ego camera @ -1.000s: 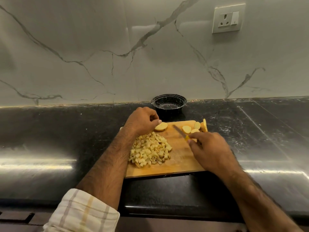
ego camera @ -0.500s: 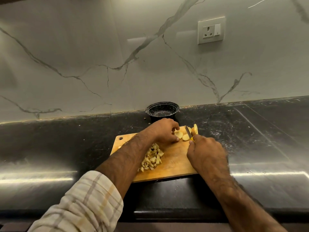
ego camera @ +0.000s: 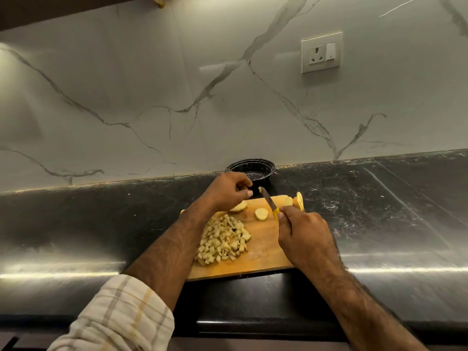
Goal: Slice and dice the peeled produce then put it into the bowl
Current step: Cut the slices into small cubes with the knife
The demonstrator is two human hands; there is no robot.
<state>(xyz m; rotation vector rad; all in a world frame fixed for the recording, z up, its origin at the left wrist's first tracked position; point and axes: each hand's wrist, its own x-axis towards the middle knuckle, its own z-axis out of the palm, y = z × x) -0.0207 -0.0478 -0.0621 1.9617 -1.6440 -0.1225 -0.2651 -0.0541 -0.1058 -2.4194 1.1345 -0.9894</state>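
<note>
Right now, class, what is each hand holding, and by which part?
Right hand grips the knife by its yellow handle. Left hand: fingers curled, hold unclear.

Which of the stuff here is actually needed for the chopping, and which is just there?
In use: knife, cutting board, diced pile, round slices, black bowl, left hand, right hand.
Just there: wall socket, countertop.
</note>
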